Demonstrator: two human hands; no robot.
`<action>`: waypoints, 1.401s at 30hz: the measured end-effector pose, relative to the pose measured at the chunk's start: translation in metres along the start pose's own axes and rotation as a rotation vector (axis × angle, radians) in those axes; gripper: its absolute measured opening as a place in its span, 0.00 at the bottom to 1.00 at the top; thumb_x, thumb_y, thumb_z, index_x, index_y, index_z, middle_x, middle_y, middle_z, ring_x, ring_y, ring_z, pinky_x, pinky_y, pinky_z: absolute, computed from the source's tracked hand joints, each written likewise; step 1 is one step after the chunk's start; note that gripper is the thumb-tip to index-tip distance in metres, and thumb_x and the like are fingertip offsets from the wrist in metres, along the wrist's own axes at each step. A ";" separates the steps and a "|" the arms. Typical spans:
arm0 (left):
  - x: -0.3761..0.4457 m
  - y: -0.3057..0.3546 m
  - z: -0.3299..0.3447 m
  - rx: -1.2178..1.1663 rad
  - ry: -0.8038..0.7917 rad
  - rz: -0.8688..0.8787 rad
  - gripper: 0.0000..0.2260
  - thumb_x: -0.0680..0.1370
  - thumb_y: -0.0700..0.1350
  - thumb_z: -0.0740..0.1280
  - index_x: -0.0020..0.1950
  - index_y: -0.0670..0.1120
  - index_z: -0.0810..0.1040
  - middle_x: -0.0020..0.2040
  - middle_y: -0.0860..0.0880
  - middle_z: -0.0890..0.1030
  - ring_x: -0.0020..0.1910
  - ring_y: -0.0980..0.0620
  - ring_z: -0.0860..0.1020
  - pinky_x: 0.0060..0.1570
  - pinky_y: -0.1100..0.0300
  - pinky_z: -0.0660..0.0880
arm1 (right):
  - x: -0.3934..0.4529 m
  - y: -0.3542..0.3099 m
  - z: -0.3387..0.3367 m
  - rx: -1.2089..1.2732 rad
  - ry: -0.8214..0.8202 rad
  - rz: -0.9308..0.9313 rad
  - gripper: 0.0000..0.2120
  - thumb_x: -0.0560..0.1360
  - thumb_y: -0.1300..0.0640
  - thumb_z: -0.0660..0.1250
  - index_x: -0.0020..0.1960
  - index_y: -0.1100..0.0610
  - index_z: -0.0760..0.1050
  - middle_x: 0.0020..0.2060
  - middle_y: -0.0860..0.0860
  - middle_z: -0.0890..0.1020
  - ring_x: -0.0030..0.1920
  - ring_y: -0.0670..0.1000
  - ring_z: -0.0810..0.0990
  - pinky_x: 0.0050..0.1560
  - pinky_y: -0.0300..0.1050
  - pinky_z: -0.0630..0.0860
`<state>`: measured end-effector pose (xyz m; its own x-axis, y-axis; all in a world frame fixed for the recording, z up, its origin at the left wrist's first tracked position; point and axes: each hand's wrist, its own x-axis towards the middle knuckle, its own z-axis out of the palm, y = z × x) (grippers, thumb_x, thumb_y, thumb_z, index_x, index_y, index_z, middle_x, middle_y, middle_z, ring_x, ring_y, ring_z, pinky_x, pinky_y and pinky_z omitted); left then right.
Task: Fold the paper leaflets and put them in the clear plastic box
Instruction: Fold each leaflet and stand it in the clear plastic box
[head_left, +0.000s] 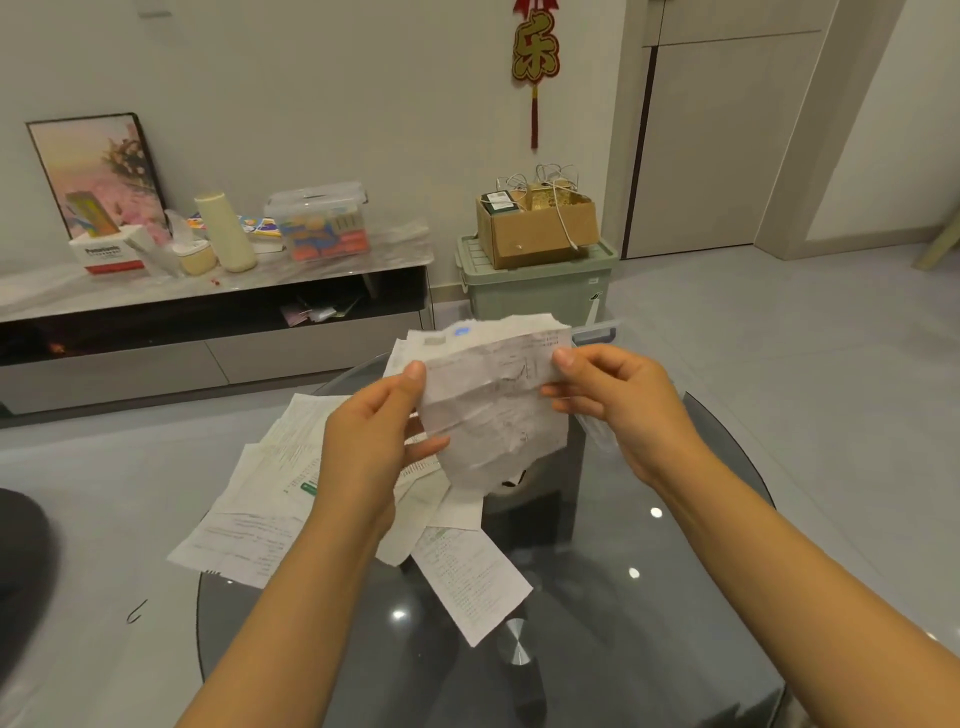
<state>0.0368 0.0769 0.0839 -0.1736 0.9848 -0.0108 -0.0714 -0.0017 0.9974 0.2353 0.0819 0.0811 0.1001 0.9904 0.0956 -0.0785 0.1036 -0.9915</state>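
Above the round glass table, a crumpled white leaflet with faint grey print is held up, creased across its middle. Its 9 o'clock edge is pinched by the left hand, its 3 o'clock edge by the right hand. More printed leaflets are spread flat at 8 o'clock.

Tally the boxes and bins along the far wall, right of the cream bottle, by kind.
Clear tub: 1
Cardboard box: 1
Green bin: 1
Total: 3
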 end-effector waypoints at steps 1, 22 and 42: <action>-0.002 0.001 0.000 0.014 0.010 0.072 0.09 0.77 0.51 0.64 0.49 0.49 0.82 0.49 0.49 0.84 0.47 0.51 0.82 0.42 0.58 0.81 | -0.001 -0.002 0.001 -0.006 0.006 -0.022 0.07 0.74 0.56 0.67 0.47 0.59 0.80 0.44 0.52 0.85 0.42 0.50 0.84 0.42 0.40 0.81; -0.010 -0.098 -0.018 0.923 -0.214 -0.164 0.11 0.73 0.49 0.71 0.45 0.46 0.70 0.35 0.51 0.81 0.32 0.57 0.78 0.32 0.63 0.71 | -0.014 0.077 -0.016 -1.012 -0.312 0.443 0.10 0.73 0.51 0.69 0.40 0.56 0.72 0.39 0.55 0.85 0.27 0.46 0.79 0.36 0.41 0.77; -0.014 -0.101 -0.015 0.959 -0.664 0.252 0.11 0.80 0.50 0.61 0.42 0.50 0.80 0.41 0.56 0.79 0.44 0.61 0.73 0.49 0.63 0.65 | -0.013 0.058 -0.023 -0.880 -0.629 0.205 0.37 0.69 0.30 0.58 0.37 0.67 0.74 0.35 0.64 0.71 0.33 0.59 0.70 0.38 0.51 0.67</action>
<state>0.0312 0.0609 -0.0175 0.4846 0.8733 -0.0496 0.7035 -0.3555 0.6154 0.2518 0.0730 0.0201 -0.3771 0.8768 -0.2985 0.7234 0.0775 -0.6861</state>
